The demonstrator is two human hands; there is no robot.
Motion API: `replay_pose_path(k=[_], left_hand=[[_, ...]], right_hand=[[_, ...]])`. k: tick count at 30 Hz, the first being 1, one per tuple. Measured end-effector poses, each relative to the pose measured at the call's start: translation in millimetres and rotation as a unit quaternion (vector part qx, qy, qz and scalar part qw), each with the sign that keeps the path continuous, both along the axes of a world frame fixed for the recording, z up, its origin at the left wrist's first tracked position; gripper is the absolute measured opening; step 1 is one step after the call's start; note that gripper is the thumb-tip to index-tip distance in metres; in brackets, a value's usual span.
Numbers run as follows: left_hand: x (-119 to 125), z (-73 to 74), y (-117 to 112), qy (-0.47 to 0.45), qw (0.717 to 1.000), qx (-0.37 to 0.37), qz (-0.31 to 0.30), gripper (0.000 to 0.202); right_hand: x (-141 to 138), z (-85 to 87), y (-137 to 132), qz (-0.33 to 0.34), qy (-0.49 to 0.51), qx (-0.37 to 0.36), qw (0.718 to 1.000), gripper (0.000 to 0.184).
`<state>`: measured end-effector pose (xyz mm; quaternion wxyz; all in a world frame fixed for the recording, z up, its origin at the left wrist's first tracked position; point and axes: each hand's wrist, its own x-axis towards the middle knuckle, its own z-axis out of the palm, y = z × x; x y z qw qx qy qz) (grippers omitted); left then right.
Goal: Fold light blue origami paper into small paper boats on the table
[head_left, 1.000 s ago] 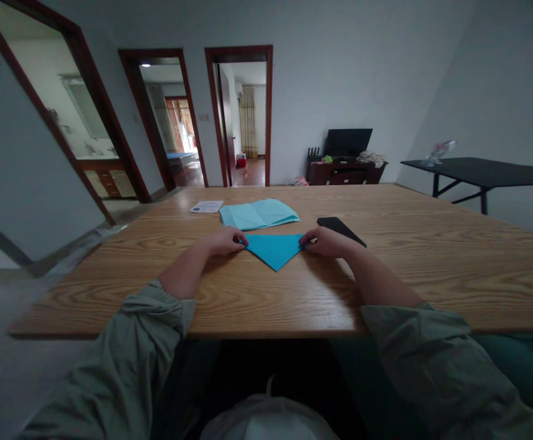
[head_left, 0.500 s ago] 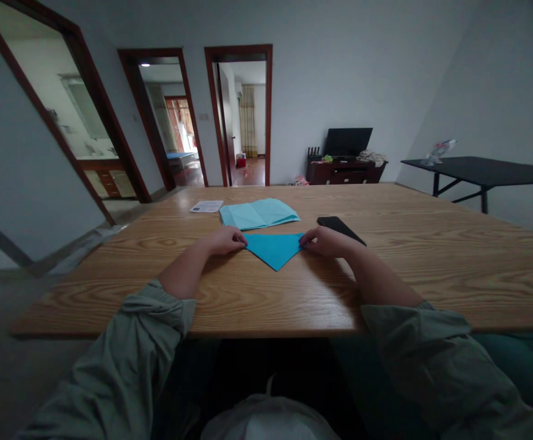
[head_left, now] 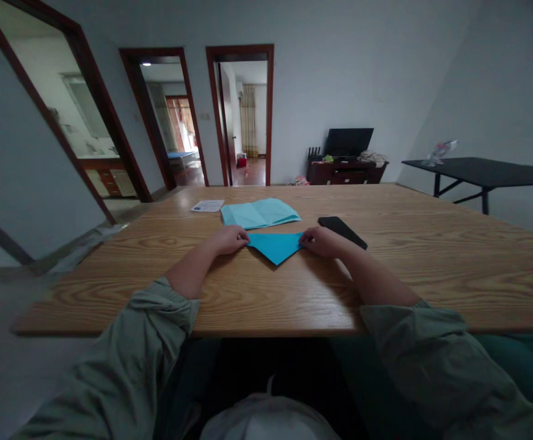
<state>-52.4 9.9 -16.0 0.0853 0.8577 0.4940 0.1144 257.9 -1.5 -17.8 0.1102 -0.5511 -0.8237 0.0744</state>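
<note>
A blue paper folded into a triangle (head_left: 275, 246) lies flat on the wooden table (head_left: 385, 275), its tip pointing toward me. My left hand (head_left: 226, 239) pinches the triangle's left corner with curled fingers. My right hand (head_left: 322, 241) pinches the right corner the same way. Both forearms rest on the tabletop. Just behind the triangle lies a stack of pale blue paper sheets (head_left: 260, 213).
A black phone (head_left: 342, 231) lies right of my right hand. A small white card (head_left: 207, 206) sits at the far left of the paper stack. Behind are two open doorways, a dark TV stand (head_left: 346, 170) and a black side table (head_left: 486, 172).
Both hands have drawn slightly inward and the triangle looks a little narrower. Otherwise nothing has moved.
</note>
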Motion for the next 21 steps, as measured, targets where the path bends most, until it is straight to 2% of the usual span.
replay_pose_path(k=[8,12,19,21], left_hand=[[1,-2.0,0,0.017,0.999,0.025,0.017,0.023],[2,-5.6,0,0.025,0.997,0.067,0.033,0.024],[19,-11.6,-14,0.099,0.983,0.133,0.072,0.025],[24,-12.3,-19,0.119,0.98,0.14,0.079,0.029]], right_hand=[[-2,-2.8,2,-0.005,-0.014,0.011,1.0,0.021],[-1,-4.1,3,-0.003,-0.017,0.019,1.0,0.021],[-2,-6.1,1,-0.001,-0.009,0.04,0.999,0.019],[-2,-7.0,0,-0.006,0.014,0.031,0.999,0.027]])
